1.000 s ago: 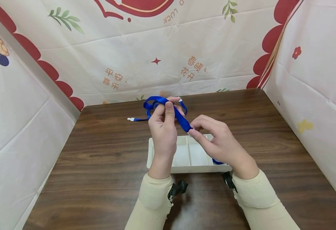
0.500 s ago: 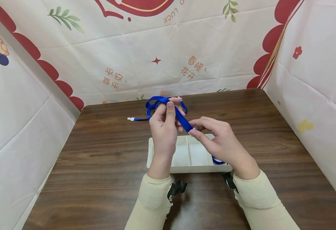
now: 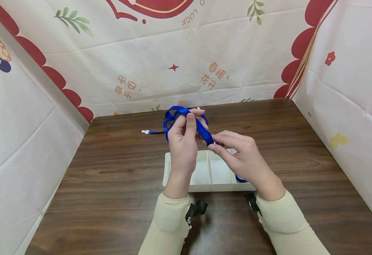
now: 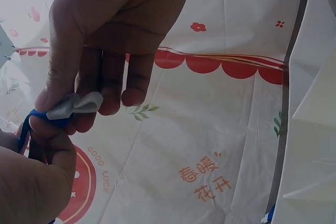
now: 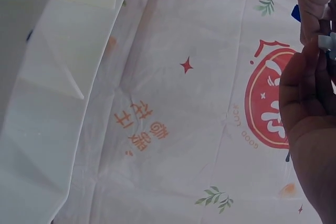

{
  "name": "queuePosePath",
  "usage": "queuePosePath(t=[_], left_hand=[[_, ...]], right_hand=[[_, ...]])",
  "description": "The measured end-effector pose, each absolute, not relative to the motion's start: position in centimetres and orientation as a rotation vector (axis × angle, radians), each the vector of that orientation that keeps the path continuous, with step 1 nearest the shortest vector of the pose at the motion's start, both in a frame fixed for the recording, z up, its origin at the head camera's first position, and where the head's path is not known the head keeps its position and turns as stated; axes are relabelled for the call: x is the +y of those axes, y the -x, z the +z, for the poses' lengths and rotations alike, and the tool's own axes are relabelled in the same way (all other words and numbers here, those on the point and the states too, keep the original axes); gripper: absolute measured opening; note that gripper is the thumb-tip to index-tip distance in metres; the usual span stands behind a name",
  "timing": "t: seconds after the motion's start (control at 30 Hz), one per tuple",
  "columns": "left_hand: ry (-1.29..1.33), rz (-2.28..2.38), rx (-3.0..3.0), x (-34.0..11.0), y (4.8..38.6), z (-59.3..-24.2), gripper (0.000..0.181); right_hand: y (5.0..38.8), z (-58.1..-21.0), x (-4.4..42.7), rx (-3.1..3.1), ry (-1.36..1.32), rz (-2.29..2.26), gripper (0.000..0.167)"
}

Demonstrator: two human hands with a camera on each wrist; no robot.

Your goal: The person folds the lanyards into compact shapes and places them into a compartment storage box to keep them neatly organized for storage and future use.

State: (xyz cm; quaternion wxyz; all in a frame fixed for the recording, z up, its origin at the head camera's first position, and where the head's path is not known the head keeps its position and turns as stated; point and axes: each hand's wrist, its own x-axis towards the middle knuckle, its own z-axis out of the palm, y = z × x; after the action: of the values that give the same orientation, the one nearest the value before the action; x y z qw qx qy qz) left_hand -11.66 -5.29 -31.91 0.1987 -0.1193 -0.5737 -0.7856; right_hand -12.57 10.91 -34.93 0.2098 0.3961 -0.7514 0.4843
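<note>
A blue lanyard is stretched between both hands above the tray. My left hand pinches its strap between thumb and fingers, with a loop standing out on the left. At the strap's lower end my right hand pinches near a white fitting, mostly covered by the fingertips. That white fitting shows better in the left wrist view. Behind the left hand lies more blue strap with a white clip on the table; whether it belongs to the held lanyard I cannot tell.
Below the hands a white compartment tray sits on the brown wooden table. A coiled blue strap lies in its right compartment, partly hidden by the right hand. Printed cloth walls enclose the table at the back and sides.
My left hand has shifted slightly right, and the loop beside it has moved along. The held stretch of strap bows a little more now. Both hands keep their pinch.
</note>
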Motion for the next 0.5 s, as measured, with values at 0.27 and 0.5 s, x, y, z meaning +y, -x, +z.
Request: queuePosePath(t=[0.27,0.5], left_hand=[[0.361,-2.215,-1.596,-5.35,11.70,-31.99,0.045],[0.346,-2.185,-1.625,-6.13,12.04,-31.79,0.041]], right_hand=[[12.32,-35.02,10.70,-2.139,-1.075,1.260,0.020],[12.11,-35.41,10.74,-2.201,-1.139,1.255,0.017]])
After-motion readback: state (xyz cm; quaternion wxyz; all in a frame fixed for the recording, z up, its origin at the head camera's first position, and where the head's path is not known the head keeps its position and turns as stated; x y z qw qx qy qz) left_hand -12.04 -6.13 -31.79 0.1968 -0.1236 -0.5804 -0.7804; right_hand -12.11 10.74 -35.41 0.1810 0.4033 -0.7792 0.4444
